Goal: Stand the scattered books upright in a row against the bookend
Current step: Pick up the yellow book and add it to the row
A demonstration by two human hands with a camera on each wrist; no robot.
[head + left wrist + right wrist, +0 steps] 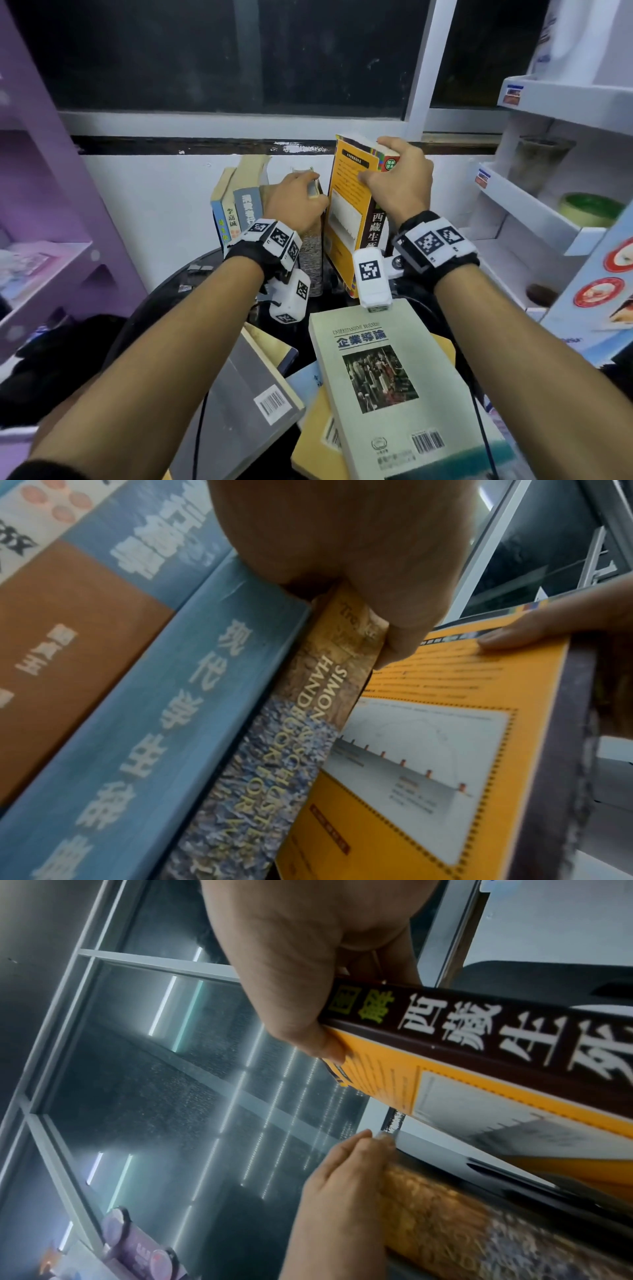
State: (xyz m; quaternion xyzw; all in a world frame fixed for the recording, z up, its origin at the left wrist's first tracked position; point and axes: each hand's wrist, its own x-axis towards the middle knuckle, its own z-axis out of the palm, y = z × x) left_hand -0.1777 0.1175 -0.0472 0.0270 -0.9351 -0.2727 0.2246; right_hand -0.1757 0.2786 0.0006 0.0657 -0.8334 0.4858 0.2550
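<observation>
Right hand (399,181) clamps the top of the orange book (346,219), thumb on the cover, tilting it toward the row at 11 o'clock. Left hand (296,202) pinches the handbook (308,723) to steady the row. Unshelved books (394,383) lie flat at 6 o'clock. Bookend hidden.

Head view looks down from above; both wrist views sit close, sharing the orange book (428,723).

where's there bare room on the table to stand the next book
Bare dark table shows left of the upright row, and a small patch shows between the left wrist and the flat pile. The gap beside the left hand is being filled by the orange book in the right hand. The near side is crowded with flat books.
</observation>
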